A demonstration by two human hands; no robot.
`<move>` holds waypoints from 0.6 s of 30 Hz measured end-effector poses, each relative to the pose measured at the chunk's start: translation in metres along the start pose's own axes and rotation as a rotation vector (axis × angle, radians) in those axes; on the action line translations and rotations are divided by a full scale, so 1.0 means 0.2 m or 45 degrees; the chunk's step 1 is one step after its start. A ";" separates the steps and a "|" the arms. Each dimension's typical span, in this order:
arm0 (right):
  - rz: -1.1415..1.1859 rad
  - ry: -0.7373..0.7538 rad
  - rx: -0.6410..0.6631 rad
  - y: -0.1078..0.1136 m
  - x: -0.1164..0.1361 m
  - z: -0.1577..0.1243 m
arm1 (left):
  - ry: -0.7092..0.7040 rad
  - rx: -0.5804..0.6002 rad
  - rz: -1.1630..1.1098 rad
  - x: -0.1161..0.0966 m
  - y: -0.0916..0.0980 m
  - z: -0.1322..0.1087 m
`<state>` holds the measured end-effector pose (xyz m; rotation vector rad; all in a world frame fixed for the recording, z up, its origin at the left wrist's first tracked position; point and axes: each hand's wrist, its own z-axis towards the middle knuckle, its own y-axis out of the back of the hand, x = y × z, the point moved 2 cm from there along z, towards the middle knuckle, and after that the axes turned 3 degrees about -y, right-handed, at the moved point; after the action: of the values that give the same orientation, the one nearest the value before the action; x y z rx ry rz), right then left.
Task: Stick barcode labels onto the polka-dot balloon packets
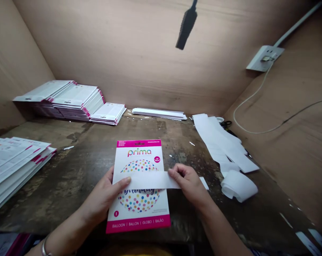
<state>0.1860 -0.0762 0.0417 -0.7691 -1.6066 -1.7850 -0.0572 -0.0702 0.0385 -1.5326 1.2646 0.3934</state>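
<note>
A pink and white balloon packet (pixel 138 222) with dotted balloon artwork is held upright before me. My left hand (pixel 110 186) grips its left edge, the thumb pressing a white paper strip (pixel 150 180) against the front. That strip lies across the middle of the packet and partly covers the printed words. Past the right edge, my right hand (pixel 189 183) pinches the other end of the strip between thumb and fingers. Behind the right wrist a small white paper piece (pixel 204 183) shows.
Stacked packets (pixel 75 96) stand at the back left, and another pile (pixel 14 167) sits at the near left. Flat white strips (pixel 159 113) lie at the back. Long strips (pixel 216 142) and a curled roll (pixel 239 185) are on the right, near scissors (pixel 226 123). A cable hangs from the wall socket (pixel 266 58).
</note>
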 end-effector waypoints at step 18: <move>-0.778 0.467 -0.443 -0.42 0.36 -0.31 | -0.466 -0.272 0.136 0.03 -0.10 -0.09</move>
<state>0.0738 -0.1359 0.0355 -0.0541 -1.3794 -2.5053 -0.0443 -0.0912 0.0513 -1.4874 1.0416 0.8610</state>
